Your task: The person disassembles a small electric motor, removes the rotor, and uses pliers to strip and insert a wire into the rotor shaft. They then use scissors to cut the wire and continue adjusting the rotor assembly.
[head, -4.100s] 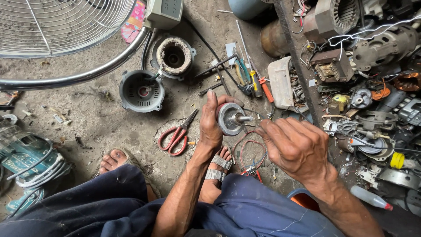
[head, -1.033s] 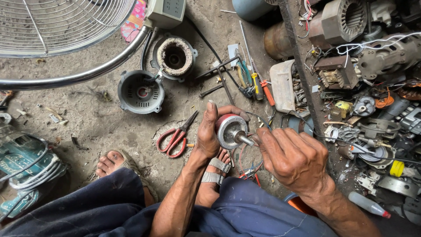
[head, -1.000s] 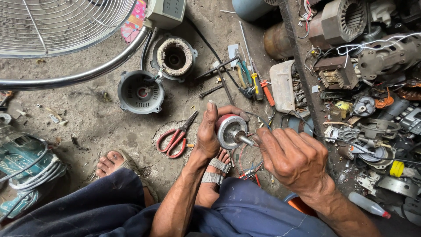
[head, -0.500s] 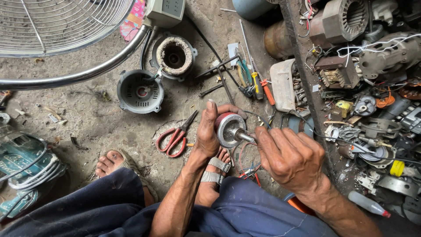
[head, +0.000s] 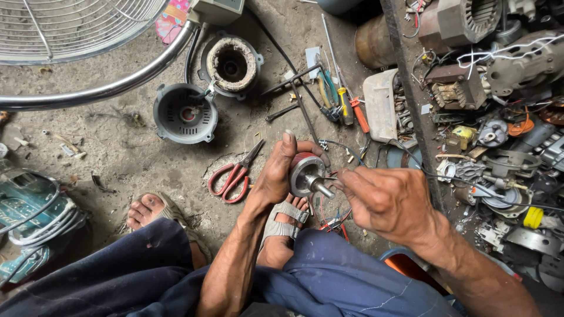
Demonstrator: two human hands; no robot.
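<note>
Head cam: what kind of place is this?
Likely an informal fan or small-motor repair spot on a bare floor: fan guard, opened motor housing, and a parts pile. Left hand grips a rotor; right hand is at its shaft.

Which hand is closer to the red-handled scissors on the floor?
Left. The left hand, gripping the rotor, sits just right of the scissors; the right hand is farther right, beyond the rotor.

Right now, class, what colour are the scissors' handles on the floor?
Red, clearest in the head view: the scissors.
</note>
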